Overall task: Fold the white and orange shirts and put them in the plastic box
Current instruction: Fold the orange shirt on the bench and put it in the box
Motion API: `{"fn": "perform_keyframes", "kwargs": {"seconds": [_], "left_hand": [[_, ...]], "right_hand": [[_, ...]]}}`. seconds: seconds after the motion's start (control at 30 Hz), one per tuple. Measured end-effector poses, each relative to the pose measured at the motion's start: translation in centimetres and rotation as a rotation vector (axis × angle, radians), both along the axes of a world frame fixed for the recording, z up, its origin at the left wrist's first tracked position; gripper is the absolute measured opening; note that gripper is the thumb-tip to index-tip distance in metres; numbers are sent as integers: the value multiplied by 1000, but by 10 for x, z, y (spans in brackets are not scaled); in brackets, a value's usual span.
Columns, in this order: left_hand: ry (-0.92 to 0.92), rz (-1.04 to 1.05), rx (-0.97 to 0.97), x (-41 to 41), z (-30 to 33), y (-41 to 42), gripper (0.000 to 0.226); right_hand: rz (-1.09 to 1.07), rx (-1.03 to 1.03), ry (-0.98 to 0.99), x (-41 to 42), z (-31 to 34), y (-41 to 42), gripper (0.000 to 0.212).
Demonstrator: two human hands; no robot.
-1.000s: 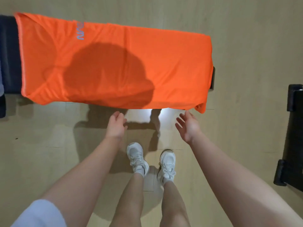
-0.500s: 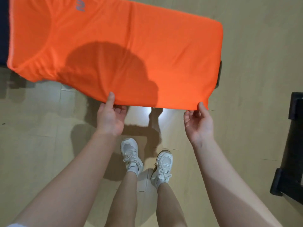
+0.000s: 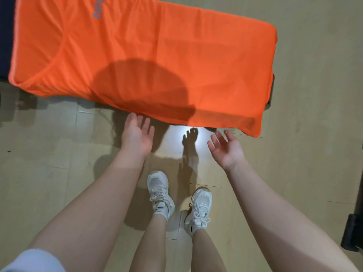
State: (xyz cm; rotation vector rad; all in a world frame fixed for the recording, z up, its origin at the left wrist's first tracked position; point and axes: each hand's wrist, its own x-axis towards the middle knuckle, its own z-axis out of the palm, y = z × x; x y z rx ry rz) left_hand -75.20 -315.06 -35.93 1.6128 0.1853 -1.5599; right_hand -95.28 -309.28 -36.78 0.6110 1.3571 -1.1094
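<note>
Just below the near edge of the orange shirt [image 3: 149,61], the left hand [image 3: 137,137] and right hand [image 3: 225,149] are hovering palms-up, each grip loose with fingers spread, holding nothing. The shirt is lying flat over a dark desk [image 3: 270,91]. Grey lettering [image 3: 98,7] is showing near the collar, too blurred to read.

Bright orange shirt [image 3: 149,61] w/ small grey-lavender lettering [image 3: 98,7] near its top edge; a round dark shadow tints part of the fabric deeper orange-brown. Dark navy surface [image 3: 5,36] shows at the shirt's left side. Floor [image 3: 314,134] is pale tan wood-look planks w/ one white glare spot. White lace-up sneakers [image 3: 160,191] w/ white socks. Pale light-blue sleeve [image 3: 33,261] at bottom left. Black object [image 3: 353,232] at right edge.
</note>
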Motion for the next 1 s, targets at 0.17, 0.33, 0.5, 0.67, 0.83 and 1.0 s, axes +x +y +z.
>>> {"fn": "perform_keyframes", "kwargs": {"seconds": [0.17, 0.33, 0.5, 0.67, 0.83, 1.0], "left_hand": [[76, -17, 28, 3, -16, -12, 51], [184, -15, 9, 1, -14, -14, 44], [142, 56, 61, 7, 6, 8, 24], [241, 39, 29, 15, 36, 25, 37], [348, 102, -50, 15, 56, 21, 21], [282, 222, -48, 6, 51, 22, 13]], "right_hand": [[-148, -120, -56, 14, -7, -23, 24], [-204, -25, 9, 16, -1, -12, 16], [-211, 75, 132, 15, 24, 14, 10], [-213, 135, 234, 15, 66, 20, 5], [-317, 12, 118, 17, 99, 6, 14], [-392, -43, 46, 19, 81, 5, 15]]}}
